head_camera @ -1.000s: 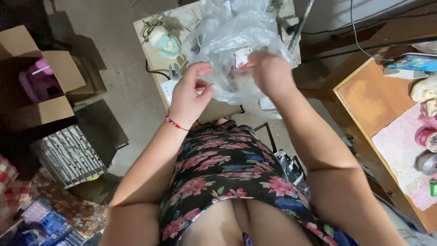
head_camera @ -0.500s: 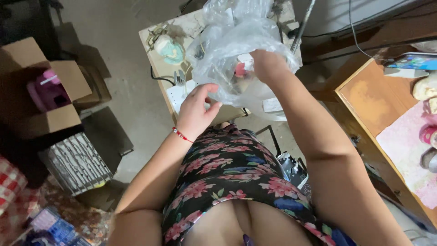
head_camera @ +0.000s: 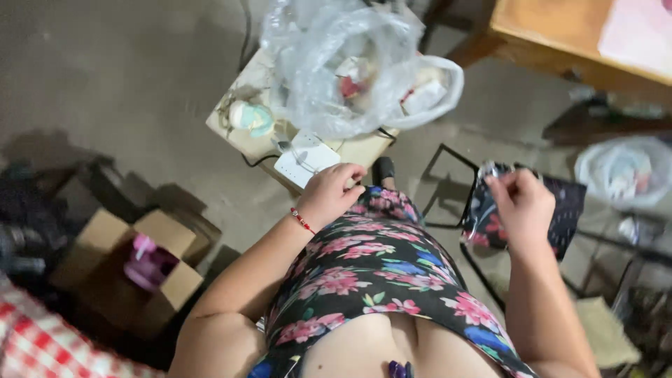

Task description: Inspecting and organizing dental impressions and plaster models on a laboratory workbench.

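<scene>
Plastic bag [head_camera: 336, 70] holding packets, open cardboard box [head_camera: 140, 269]

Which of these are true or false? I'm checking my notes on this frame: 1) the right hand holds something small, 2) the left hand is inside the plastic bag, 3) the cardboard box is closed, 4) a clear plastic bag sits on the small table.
1) True: the right hand pinches a small item; what it is cannot be told.
2) False: the left hand is outside the plastic bag, near the knee.
3) False: the cardboard box is open, a pink thing inside.
4) True: it rests on the small table.
</scene>
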